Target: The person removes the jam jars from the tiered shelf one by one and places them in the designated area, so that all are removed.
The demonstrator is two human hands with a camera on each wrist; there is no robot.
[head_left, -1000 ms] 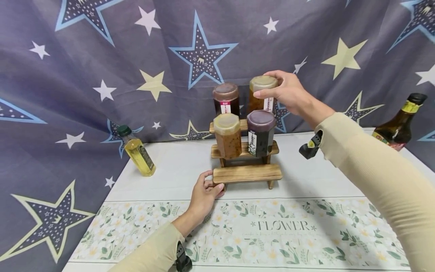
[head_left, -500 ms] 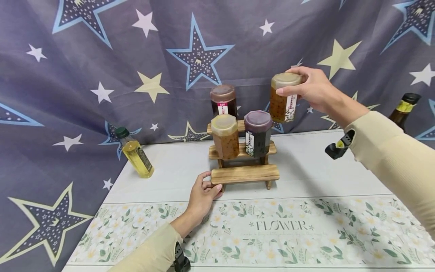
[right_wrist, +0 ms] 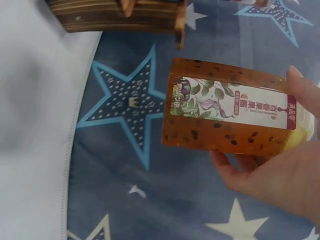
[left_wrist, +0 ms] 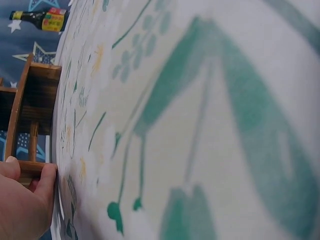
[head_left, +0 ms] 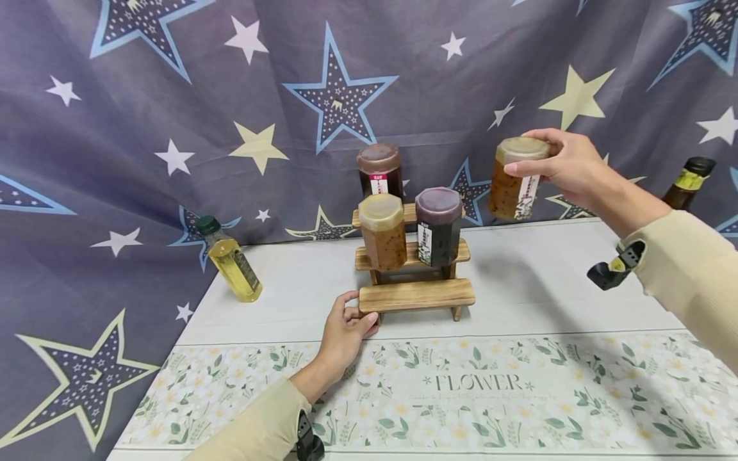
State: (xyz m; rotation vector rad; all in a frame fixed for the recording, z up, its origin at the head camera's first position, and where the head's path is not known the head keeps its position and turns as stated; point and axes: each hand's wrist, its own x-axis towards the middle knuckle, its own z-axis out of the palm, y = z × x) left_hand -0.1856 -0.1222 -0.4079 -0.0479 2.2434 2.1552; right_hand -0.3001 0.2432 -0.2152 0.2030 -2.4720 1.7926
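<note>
My right hand grips a jar of orange jam with dark seeds near its pale lid, holding it in the air to the right of a wooden three-step rack. The right wrist view shows the jar's white label and my fingers around the lid end. My left hand holds the left end of the rack's lowest step, thumb in front. On the middle step stand another orange jam jar and a dark jar with a purple lid. A dark red jar stands on the top step.
A small bottle of yellow oil with a green cap stands at the left. At the right is a dark sauce bottle, partly behind my sleeve. A star-patterned curtain hangs behind the white floral tablecloth.
My right hand has lifted the orange jam jar off the top step and carried it to the right, lowering it slightly. The left hand stays on the rack.
</note>
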